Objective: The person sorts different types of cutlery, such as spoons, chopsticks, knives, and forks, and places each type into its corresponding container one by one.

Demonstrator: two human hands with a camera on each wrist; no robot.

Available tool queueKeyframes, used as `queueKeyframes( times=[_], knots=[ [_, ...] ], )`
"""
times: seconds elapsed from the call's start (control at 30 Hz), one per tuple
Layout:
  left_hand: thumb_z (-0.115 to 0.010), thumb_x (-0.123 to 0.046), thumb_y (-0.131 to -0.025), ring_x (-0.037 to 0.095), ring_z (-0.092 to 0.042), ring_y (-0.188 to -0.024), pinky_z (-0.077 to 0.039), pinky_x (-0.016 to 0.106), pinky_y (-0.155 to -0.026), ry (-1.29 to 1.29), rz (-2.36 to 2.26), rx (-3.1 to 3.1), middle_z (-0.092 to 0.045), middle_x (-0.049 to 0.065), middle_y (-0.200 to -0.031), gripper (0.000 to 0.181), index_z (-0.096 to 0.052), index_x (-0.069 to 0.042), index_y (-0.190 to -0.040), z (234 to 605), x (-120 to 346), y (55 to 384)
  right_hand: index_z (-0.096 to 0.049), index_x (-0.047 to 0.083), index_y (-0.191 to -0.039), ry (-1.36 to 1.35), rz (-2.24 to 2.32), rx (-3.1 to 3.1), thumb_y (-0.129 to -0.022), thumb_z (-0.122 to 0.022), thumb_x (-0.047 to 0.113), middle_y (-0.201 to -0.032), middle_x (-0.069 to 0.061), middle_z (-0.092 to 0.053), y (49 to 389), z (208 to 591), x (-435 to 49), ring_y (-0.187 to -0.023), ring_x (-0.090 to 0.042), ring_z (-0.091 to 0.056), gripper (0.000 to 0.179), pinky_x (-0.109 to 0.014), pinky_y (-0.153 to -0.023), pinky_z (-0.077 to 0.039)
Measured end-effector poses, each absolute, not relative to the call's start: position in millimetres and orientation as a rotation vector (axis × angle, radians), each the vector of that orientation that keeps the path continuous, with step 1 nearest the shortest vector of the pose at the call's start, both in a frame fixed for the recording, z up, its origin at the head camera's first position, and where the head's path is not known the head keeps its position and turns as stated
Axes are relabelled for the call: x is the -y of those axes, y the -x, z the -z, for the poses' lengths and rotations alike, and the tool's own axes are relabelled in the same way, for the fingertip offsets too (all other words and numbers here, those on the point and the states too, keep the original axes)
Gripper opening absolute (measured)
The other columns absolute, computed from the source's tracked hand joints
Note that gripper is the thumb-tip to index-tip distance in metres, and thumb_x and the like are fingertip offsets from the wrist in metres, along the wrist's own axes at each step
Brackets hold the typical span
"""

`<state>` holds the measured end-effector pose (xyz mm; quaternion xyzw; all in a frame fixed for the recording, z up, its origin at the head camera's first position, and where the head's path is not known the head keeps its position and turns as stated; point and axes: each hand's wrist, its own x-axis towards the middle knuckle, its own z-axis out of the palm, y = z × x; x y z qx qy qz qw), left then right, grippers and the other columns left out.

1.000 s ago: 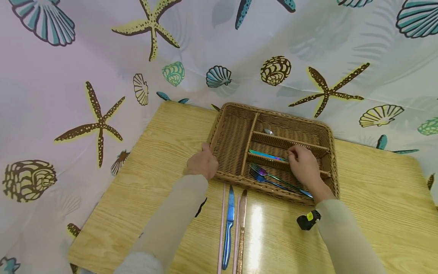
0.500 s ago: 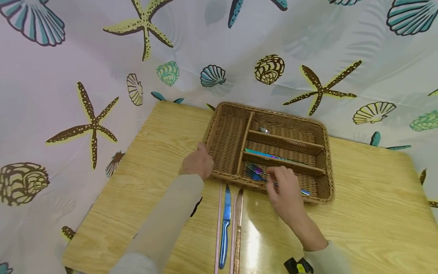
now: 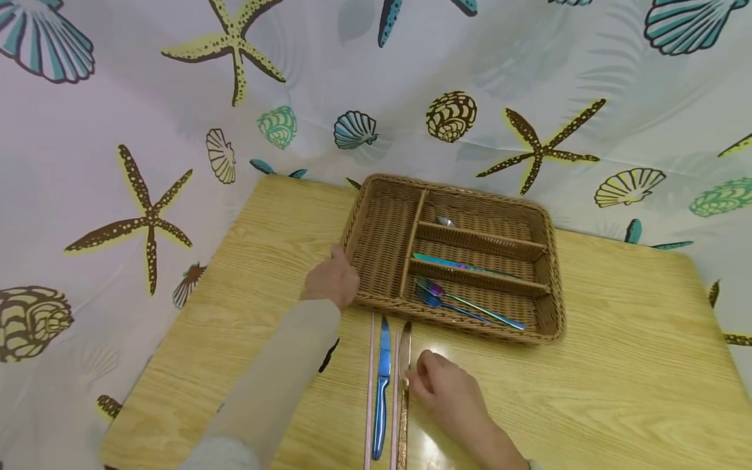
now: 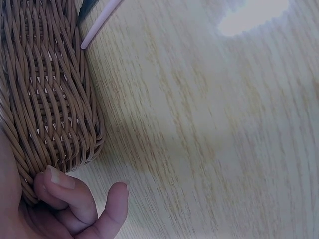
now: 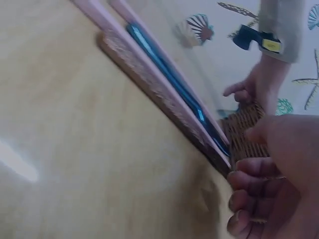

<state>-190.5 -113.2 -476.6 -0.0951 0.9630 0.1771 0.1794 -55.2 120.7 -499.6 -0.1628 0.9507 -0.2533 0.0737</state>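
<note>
Head: left hand (image 3: 331,279) grips the near-left corner of the wicker cutlery tray (image 3: 452,320), set on the table (image 3: 611,313); two forks (image 3: 470,304) in its front compartment. Right hand (image 3: 452,395) free, loosely curled, just beside the copper-coloured knife (image 3: 403,424). Left wrist: bent fingers (image 4: 75,196) against the tray. Right wrist: digits relaxed; blue knife (image 5: 163,67) between pink sticks (image 5: 102,17).

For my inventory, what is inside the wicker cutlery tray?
Blue fork, rainbow fork, rainbow knife and silver utensil; the dividers partly hide the last two, leaving the utensil's kind unclear.
</note>
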Motion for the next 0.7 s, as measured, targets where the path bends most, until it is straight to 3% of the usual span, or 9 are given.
queueKeyframes(
  times=[0.17,0.7],
  knots=[
    [-0.025,-0.027,-0.107,0.013,-0.033,-0.040,-0.029,0.029,-0.041,0.262,-0.479,-2.737,-0.048,0.002,-0.052,0.058,-0.012,0.004,-0.154,475,113,191,-0.050,0.018,-0.079,0.501,0.622,-2.742,-0.094,-0.064,0.035,-0.058,0.012,-0.037,47,507,-116,-0.046,-0.004,-0.029,0.027,-0.021,-0.041,-0.026],
    [-0.027,-0.027,-0.107,0.013,-0.034,-0.039,-0.029,0.029,-0.040,0.249,-0.464,-2.773,-0.050,0.003,-0.052,0.058,-0.014,0.004,-0.154,479,114,191,-0.041,0.017,-0.068,0.428,0.349,-2.859,-0.078,-0.061,0.020,-0.060,0.004,-0.040,41,506,-99,-0.048,-0.011,-0.032,0.023,-0.027,-0.040,-0.026]
  ],
)
